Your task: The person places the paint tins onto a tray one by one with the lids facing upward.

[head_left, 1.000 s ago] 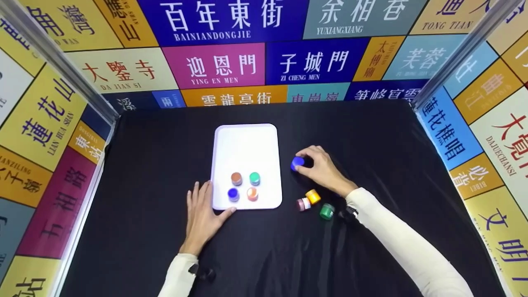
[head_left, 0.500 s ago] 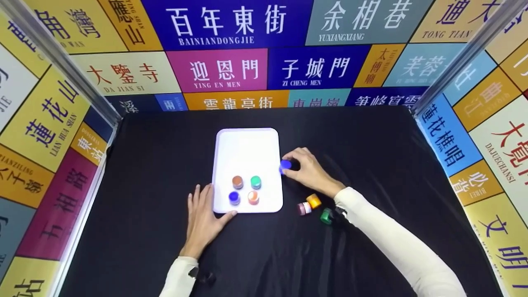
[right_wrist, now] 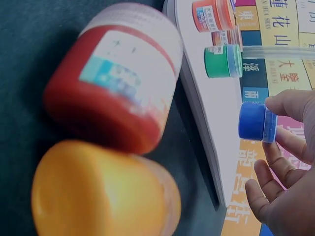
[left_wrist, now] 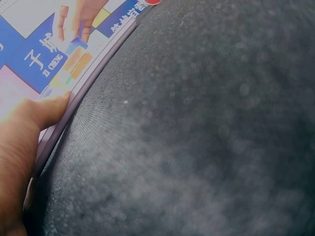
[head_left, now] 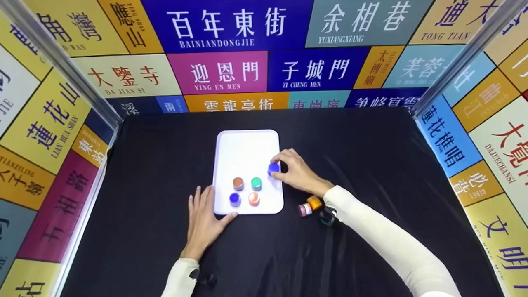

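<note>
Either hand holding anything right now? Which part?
The right hand pinches the blue-capped jar by its sides, just below the cap, over the white tray. The left hand holds nothing; its thumb touches the tray's near edge.

Tray [head_left: 247,144] lies mid-table on the cloth [head_left: 371,165], long side running away from the person. Four jars [head_left: 245,190] stand in a two-by-two block on its near half; far half bare. Right hand [head_left: 299,175] is over the tray's right edge, pinching a fifth jar [head_left: 273,168] just right of and behind the block (touching the tray or not, cannot tell). Left hand [head_left: 202,218] rests flat on the cloth at the near-left corner, thumb against the tray's near edge. Two lying jars [head_left: 309,205] are on the cloth right of the near-right corner, beside the right wrist.
</note>
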The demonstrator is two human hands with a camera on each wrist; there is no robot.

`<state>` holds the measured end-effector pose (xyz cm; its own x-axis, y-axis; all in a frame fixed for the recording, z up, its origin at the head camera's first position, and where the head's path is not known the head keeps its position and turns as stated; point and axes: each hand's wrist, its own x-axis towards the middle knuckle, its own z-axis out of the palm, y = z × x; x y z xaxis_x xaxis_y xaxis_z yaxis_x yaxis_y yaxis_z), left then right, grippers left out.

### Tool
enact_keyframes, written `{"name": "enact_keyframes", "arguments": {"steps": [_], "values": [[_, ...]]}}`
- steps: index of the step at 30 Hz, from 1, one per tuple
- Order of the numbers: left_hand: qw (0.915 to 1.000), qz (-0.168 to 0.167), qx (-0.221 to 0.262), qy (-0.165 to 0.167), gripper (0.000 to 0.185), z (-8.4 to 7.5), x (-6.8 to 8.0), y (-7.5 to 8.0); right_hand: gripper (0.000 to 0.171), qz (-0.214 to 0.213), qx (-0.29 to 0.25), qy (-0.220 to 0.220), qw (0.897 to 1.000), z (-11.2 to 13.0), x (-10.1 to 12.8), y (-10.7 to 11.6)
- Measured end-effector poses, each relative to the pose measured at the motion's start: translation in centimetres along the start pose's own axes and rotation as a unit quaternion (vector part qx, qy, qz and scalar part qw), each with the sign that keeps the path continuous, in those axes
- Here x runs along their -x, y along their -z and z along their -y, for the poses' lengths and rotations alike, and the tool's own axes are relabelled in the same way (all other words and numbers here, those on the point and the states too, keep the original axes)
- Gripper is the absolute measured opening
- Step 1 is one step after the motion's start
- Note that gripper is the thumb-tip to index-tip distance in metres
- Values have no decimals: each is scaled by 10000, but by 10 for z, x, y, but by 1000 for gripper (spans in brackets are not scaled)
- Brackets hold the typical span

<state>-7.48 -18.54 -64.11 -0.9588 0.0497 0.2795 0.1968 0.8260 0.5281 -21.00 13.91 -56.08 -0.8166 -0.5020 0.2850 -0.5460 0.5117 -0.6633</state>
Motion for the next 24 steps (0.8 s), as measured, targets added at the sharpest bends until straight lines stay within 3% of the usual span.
{"name": "enact_keyframes", "arguments": {"steps": [24], "values": [[9998, 174, -24, 104, 113, 0, -1, 1, 32, 571, -15, -236, 9981, 13, -34, -40]]}}
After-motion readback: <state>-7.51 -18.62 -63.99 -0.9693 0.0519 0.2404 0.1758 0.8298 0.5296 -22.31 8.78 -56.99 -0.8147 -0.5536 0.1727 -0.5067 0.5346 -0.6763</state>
